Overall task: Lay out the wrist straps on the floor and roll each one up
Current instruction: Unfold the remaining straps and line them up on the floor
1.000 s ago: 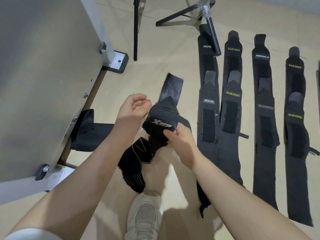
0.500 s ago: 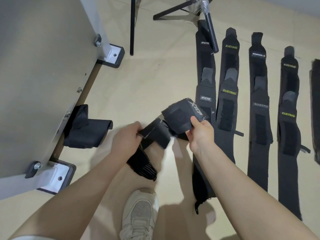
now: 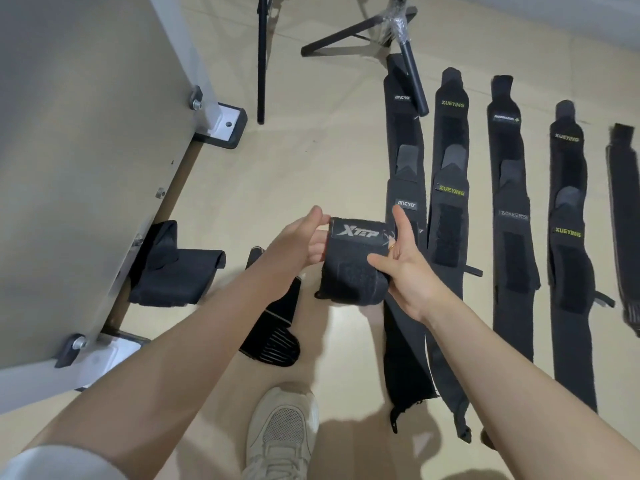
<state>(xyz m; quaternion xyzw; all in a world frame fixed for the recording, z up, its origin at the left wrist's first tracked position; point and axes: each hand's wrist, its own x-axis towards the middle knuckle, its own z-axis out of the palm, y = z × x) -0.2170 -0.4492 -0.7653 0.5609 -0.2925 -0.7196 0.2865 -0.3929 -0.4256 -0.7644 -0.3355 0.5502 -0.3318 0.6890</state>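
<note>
I hold a black XTEP wrist strap (image 3: 353, 261) above the floor between both hands. My left hand (image 3: 304, 237) grips its left edge and my right hand (image 3: 401, 261) presses its right side, thumb across the velcro patch. The strap's tail (image 3: 273, 327) hangs down under my left forearm to the floor. Several black straps lie flat in a row on the right: a JINCYO strap (image 3: 405, 188), a XUEYING strap (image 3: 450, 209), a BOKEERSI strap (image 3: 512, 237), a second XUEYING strap (image 3: 568, 216) and one more strap (image 3: 627, 216) at the frame's edge.
A grey table (image 3: 76, 140) fills the left, its feet (image 3: 221, 126) on the beige floor. A folded black strap (image 3: 173, 268) lies beside the table's base. A black tripod (image 3: 398, 32) stands at the top, one leg over the JINCYO strap. My shoe (image 3: 280, 431) is below.
The XTEP strap has turned so its logo faces up and is now held squarely between both hands. My left hand rose from the tail to the strap's left edge.
</note>
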